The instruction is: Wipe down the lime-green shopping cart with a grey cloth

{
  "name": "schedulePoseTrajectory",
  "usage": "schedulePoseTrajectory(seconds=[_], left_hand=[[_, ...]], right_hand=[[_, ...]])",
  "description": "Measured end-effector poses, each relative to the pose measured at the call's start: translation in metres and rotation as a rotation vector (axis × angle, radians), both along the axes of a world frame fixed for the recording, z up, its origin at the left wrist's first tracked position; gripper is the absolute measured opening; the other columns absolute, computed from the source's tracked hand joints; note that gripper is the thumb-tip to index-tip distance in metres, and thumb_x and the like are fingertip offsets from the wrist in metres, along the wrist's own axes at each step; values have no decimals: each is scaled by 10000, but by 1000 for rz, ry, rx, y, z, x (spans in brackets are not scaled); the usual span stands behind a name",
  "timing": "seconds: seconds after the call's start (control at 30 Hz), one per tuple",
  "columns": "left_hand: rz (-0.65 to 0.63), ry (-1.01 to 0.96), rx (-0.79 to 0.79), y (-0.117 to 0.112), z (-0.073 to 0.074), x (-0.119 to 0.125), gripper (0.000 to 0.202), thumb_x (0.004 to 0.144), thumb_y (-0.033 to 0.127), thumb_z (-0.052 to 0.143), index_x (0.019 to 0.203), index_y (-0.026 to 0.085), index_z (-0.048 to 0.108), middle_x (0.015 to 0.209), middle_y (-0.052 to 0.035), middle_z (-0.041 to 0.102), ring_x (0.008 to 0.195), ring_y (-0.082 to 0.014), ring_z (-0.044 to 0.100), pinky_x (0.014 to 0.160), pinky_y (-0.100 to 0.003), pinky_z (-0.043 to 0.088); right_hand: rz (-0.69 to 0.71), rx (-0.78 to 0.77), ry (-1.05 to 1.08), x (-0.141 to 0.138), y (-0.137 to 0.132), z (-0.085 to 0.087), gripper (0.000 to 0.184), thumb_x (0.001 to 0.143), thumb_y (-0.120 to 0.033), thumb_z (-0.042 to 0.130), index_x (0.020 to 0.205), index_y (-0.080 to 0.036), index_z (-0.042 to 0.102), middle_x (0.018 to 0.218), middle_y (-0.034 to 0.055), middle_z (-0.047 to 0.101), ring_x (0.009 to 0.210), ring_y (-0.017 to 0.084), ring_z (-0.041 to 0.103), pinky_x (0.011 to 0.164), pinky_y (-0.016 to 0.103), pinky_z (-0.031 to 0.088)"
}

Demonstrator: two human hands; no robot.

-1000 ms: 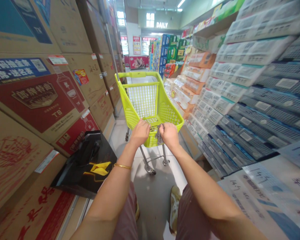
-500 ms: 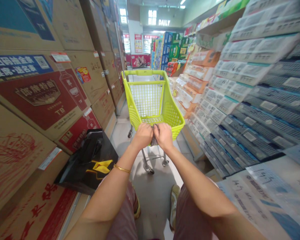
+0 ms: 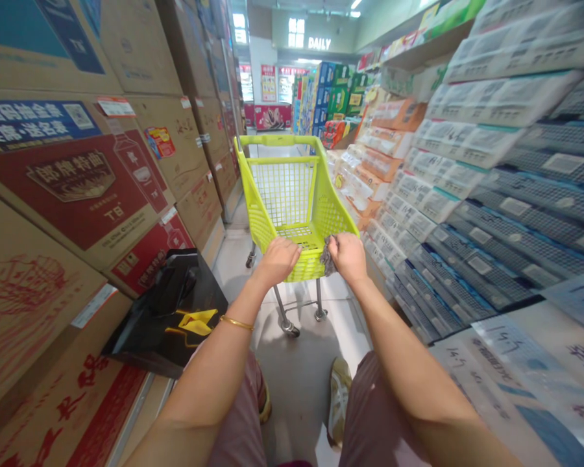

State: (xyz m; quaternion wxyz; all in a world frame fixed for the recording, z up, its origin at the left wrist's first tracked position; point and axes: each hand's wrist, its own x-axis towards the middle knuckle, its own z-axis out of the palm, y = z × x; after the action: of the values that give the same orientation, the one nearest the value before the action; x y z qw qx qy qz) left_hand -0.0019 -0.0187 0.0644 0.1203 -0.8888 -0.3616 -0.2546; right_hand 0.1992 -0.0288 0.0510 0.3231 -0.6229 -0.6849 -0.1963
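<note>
A lime-green plastic shopping cart on metal legs with casters stands right in front of me, its basket showing nothing inside. My left hand is closed around the near rim at its left part. Toward the right corner of that same rim, my right hand is closed on a crumpled grey cloth, which presses against the rim. Part of the cloth is hidden under the fingers.
Stacked cardboard boxes line the left side, and a black bag with a yellow ribbon leans by them. Packs of tissue paper are piled along the right. The tiled floor runs between, with my shoes on it.
My right hand has slid to the right along the rim with the cloth, away from my left hand. The left hand stays at about the same place on the cart.
</note>
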Motion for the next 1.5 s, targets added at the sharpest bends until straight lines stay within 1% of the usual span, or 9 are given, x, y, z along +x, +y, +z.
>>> schedulePoseTrajectory(seconds=[0.17, 0.27, 0.4, 0.53, 0.77, 1.03, 1.17, 1.37, 1.5], left_hand=[[34, -11, 2, -1, -2, 3, 354, 941, 275, 298, 730, 160, 557, 729, -62, 590, 760, -192, 504, 776, -343, 381], [53, -10, 12, -1, -4, 4, 343, 936, 264, 304, 729, 158, 557, 737, -65, 594, 767, -197, 504, 770, -346, 382], [47, -5, 35, 2, -6, 3, 317, 924, 239, 321, 720, 160, 551, 725, -64, 586, 757, -200, 499, 756, -345, 384], [36, -13, 37, 5, -8, -1, 294, 917, 223, 333, 719, 164, 541, 721, -62, 581, 751, -197, 495, 752, -339, 387], [13, 3, 39, 5, -5, -4, 355, 942, 268, 287, 716, 166, 540, 716, -60, 581, 737, -182, 499, 753, -331, 388], [40, 11, -10, 6, -3, 2, 365, 940, 283, 291, 710, 170, 549, 711, -58, 587, 745, -187, 506, 768, -343, 385], [57, -3, -22, 3, -2, 4, 347, 931, 264, 304, 704, 170, 550, 723, -62, 591, 756, -191, 506, 772, -350, 383], [62, -18, -37, 6, -5, 2, 297, 906, 222, 323, 726, 168, 552, 745, -76, 596, 784, -212, 507, 775, -363, 387], [56, -7, -33, 9, -7, -3, 282, 900, 219, 334, 723, 170, 548, 748, -75, 594, 781, -212, 507, 767, -360, 390]], right_hand=[[-32, 7, 85, 4, 1, 0, 278, 898, -302, 399, 743, -177, 594, 738, 70, 607, 733, 195, 489, 689, 294, 311], [-22, 16, 103, -19, -4, -1, 295, 905, -322, 393, 746, -179, 596, 732, 68, 607, 724, 193, 486, 686, 299, 304], [102, -2, 78, -54, -12, -2, 323, 924, -361, 364, 793, -184, 600, 763, 62, 611, 753, 191, 486, 705, 305, 302], [152, -9, 59, -66, -14, -3, 330, 936, -356, 337, 840, -184, 601, 799, 59, 619, 779, 191, 487, 726, 308, 305], [164, -20, -61, -39, -6, -2, 308, 920, -358, 387, 801, -179, 608, 751, 56, 609, 765, 187, 493, 702, 298, 300], [12, 22, 98, 7, 5, -4, 304, 912, -337, 378, 794, -179, 610, 774, 72, 611, 751, 193, 491, 718, 297, 323], [2, 6, 128, -14, -1, -3, 328, 915, -357, 365, 777, -179, 602, 764, 76, 606, 756, 199, 482, 717, 307, 314], [116, -28, 85, -66, -17, -2, 319, 928, -360, 342, 865, -183, 600, 829, 69, 613, 813, 200, 481, 752, 314, 306], [127, -46, 61, -70, -15, -2, 307, 928, -352, 351, 866, -185, 600, 831, 66, 613, 814, 198, 481, 749, 314, 303]])
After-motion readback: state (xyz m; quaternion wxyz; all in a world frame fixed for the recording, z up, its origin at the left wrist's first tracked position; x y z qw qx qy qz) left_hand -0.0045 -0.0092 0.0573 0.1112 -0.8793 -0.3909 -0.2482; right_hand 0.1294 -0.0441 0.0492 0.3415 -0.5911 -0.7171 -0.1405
